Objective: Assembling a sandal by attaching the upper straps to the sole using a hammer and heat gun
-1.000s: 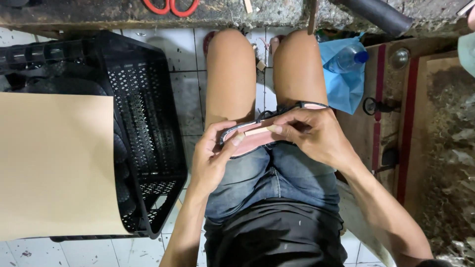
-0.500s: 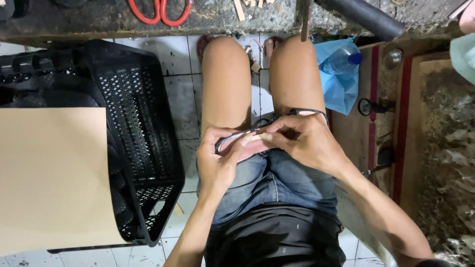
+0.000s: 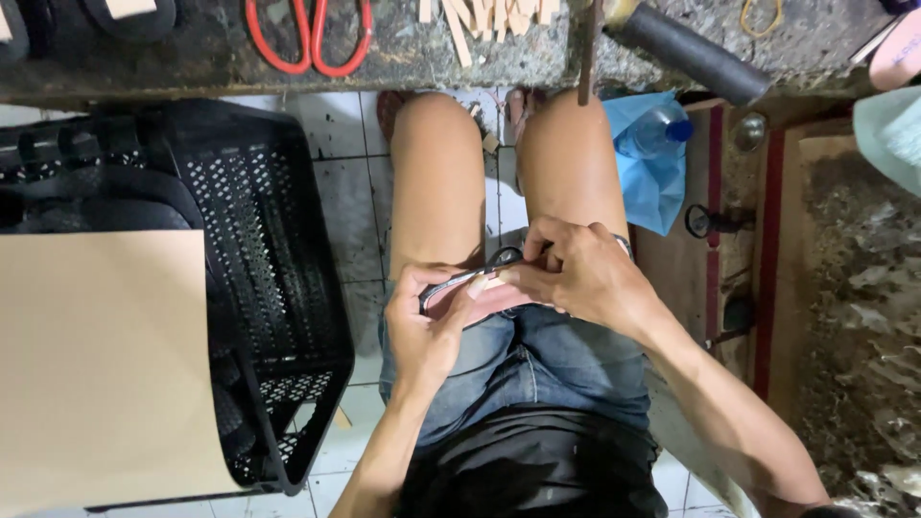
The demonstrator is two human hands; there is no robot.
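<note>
Head view, frame centre: my left hand (image 3: 422, 331) and right hand (image 3: 576, 278) together clamp a pink sole (image 3: 480, 302), best kept steady on my lap.

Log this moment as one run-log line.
left hand: holds pink piece on lap | right hand: grips black strap | beside: black crate

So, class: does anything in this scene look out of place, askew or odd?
Mildly odd: small wooden sticks lie scattered on the bench top, some overhanging its edge, and a plastic bottle lies tipped on a crumpled blue bag on the floor. Nothing looks spilled or broken.
</note>
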